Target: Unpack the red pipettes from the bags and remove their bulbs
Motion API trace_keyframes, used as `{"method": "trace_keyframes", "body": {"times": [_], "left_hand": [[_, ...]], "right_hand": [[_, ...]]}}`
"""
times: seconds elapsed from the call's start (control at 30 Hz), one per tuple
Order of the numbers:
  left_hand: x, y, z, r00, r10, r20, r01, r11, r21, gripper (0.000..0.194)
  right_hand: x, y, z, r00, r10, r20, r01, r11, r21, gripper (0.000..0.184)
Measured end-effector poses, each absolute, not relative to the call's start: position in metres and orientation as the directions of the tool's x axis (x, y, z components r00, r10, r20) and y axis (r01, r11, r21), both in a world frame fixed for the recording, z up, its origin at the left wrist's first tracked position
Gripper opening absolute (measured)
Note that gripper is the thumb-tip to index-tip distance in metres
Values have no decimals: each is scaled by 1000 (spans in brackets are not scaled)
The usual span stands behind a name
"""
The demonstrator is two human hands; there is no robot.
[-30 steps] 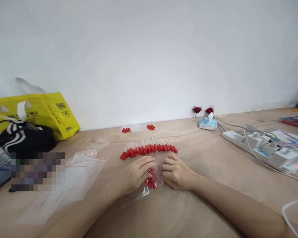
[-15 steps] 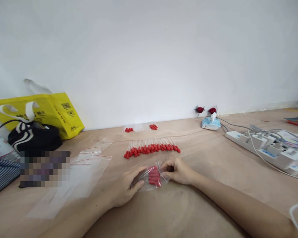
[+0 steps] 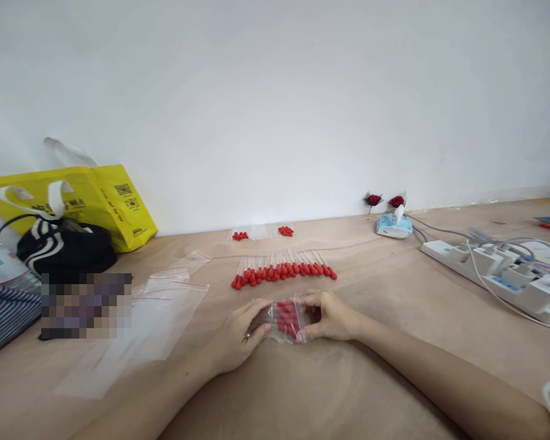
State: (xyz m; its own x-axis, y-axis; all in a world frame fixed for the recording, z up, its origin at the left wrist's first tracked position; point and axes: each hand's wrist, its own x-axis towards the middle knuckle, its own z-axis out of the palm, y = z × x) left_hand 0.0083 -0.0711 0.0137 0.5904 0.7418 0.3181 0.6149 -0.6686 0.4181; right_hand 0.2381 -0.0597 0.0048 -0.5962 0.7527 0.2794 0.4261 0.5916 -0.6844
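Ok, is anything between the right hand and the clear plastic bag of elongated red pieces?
Nothing visible stands between them: the right hand holds the clear plastic bag at its right end, with the elongated red pieces inside.

Yellow bag [image 3: 105, 205], power strip [image 3: 504, 283], possibly artificial roses [image 3: 396, 201]

Two hands [image 3: 236, 336] [image 3: 334, 316], one held bag [image 3: 270, 314], two roses [image 3: 373, 200] [image 3: 396, 201], one tissue pack [image 3: 394, 228]

The left grip [image 3: 242, 335] and right grip [image 3: 326, 315] hold opposite ends of a transparent zip-lock bag [image 3: 284, 338] containing red pieces [image 3: 287, 318]. Beyond it, red-tipped sticks [image 3: 282, 270] lie side by side on the desk [image 3: 371, 379], tips nearest the hands. Flat zip-lock bags [image 3: 132, 330] overlap at left.
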Motion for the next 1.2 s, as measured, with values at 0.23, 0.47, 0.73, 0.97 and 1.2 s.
{"method": "trace_keyframes", "body": {"times": [0.23,0.47,0.73,0.97,1.2], "left_hand": [[10,-71,13,563,784,260,642,-614,460,31],[11,-72,16,561,793,238,639,-597,486,30],[11,-72,16,550,808,210,659,-575,485,32],[10,-71,14,536,813,229,674,-575,464,31],[10,-71,14,547,813,199,675,-569,470,31]], "right_hand": [[229,-69,8,-498,807,316,580,581,-571,45],[220,-70,4,-434,865,251,537,473,-699,36],[225,-71,11,-421,861,286,603,501,-621,19],[225,-69,7,-471,846,250,557,505,-659,28],[219,-72,10,-427,866,261,494,466,-734,21]]}}
